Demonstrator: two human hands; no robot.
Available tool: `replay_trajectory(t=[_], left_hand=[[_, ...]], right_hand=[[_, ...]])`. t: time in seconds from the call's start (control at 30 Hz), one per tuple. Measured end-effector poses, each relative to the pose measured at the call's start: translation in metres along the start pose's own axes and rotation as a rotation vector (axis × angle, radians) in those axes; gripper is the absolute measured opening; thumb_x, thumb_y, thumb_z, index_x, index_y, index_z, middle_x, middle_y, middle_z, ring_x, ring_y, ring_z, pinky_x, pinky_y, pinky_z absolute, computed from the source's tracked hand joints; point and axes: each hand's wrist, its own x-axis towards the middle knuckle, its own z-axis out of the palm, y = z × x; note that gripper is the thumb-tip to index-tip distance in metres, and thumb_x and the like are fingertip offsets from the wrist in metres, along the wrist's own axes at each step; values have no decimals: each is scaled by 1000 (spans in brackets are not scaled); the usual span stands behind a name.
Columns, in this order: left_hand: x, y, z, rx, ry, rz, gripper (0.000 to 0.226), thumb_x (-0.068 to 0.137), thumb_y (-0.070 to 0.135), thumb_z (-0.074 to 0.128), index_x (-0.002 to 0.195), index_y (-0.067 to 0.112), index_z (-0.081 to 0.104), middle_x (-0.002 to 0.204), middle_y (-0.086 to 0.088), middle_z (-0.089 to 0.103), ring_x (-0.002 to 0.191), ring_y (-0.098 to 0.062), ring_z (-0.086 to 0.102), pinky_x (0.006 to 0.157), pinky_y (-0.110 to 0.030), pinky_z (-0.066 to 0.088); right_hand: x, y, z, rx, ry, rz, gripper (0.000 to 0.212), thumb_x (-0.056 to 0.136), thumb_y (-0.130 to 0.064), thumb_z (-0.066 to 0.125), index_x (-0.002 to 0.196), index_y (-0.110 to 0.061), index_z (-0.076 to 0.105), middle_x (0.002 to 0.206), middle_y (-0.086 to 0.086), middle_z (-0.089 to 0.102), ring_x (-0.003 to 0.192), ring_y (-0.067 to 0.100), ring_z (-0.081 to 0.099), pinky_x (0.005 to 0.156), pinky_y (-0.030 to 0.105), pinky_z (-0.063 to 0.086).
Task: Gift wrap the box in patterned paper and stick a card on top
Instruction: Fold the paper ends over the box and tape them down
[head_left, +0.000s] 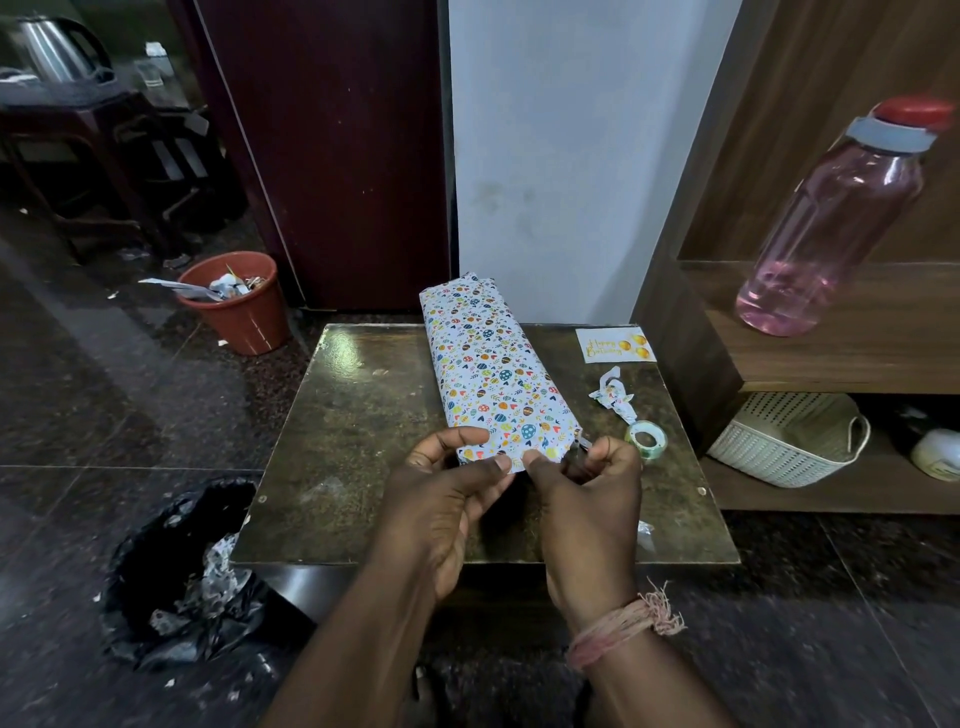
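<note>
The wrapped box (493, 369), covered in white patterned paper, lies on the dark surface (358, 441) with its long axis running from the near edge toward the far edge. Its far end projects slightly past the far edge of the surface. All positions below are given relative to this box.

Left hand (447, 499): at the near end of the box. The thumb lies on top of the paper and the remaining fingers curl beneath the end, pinching the paper flap.

Right hand (587, 493): at the near right corner of the box. The fingers are curled inward and pinch the paper at that corner. A thin, pale strip shows between the fingertips; whether it is tape cannot be determined.

Card (615, 344): lies flat on the surface to the right of the box, level with its far half and well apart from it.

Paper scrap (615, 392): a crumpled offcut of the same pattern, to the right of the box, nearer than the card.

Tape roll (645, 439): flat on the surface just right of the near right corner, close to the right hand.

Pink bottle (836, 218): on a wooden shelf far right of the box.

Orange bin (244, 306): on the floor, left of the far end.

Black bag (176, 577): on the floor, left of the near end, holding crumpled paper.
</note>
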Motion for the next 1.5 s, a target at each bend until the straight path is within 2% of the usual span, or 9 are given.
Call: replay_trajectory(t=[0.1,0.23,0.43,0.73,0.93,1.03,1.23,1.4,1.5], left_hand=[[0,1,-1,0,-17,24,30,80,-23,66,94,4,65,85,-4,76,74,-18,75,69,-26,63],[3,4,-4,23,-40,52,32,80,-21,67,98,5,65,86,0,78,79,-18,75,71,-26,62],[0,8,-5,99,-82,119,35,81,-20,68,103,7,68,98,-7,78,84,-18,74,78,-29,61],[-2,11,-7,302,-79,283,33,84,-13,72,101,15,66,96,-9,74,76,-17,65,55,-18,50],[-2,4,-3,411,-116,373,34,84,-2,78,103,19,61,97,4,75,84,-14,69,69,-29,60],[1,0,-4,432,-65,391,33,84,1,80,100,20,58,107,-8,69,90,-24,70,77,-40,63],[4,3,-10,454,-17,452,35,83,3,82,91,29,60,109,-15,63,83,-28,71,66,-32,60],[7,2,-10,410,5,444,36,82,2,82,90,29,61,111,-18,64,85,-26,71,70,-36,62],[8,3,-8,369,15,424,37,83,-1,81,89,29,61,115,-27,62,88,-29,69,74,-41,63]], right_hand=[[-1,-4,-2,-120,-20,-122,54,75,-7,85,85,-33,38,96,14,54,71,15,52,72,32,47],[0,-14,-7,-345,-59,-383,56,72,-5,87,93,-26,39,115,5,36,95,13,55,86,26,50],[18,-20,-22,-459,-286,-528,52,77,-12,85,98,-19,39,126,1,35,136,22,39,104,44,44],[27,-21,-25,-349,-330,-429,45,82,-13,79,99,-29,41,116,-9,54,110,25,64,83,53,54],[27,-24,-23,-232,-272,-381,58,78,-12,84,90,-41,35,116,-4,59,107,24,66,82,52,58],[24,-22,-20,-226,-255,-386,58,77,-13,85,91,-41,36,115,-4,58,106,23,66,80,50,59],[15,-19,-14,-239,-297,-363,44,79,-26,78,95,-41,39,113,-2,57,104,29,65,82,54,56],[0,-24,-9,-72,-243,-255,31,85,-5,78,97,-16,52,109,7,59,88,-2,62,78,16,49],[-15,-18,-2,-23,-214,-133,22,86,-15,77,99,-19,60,111,13,61,92,7,63,80,18,49]])
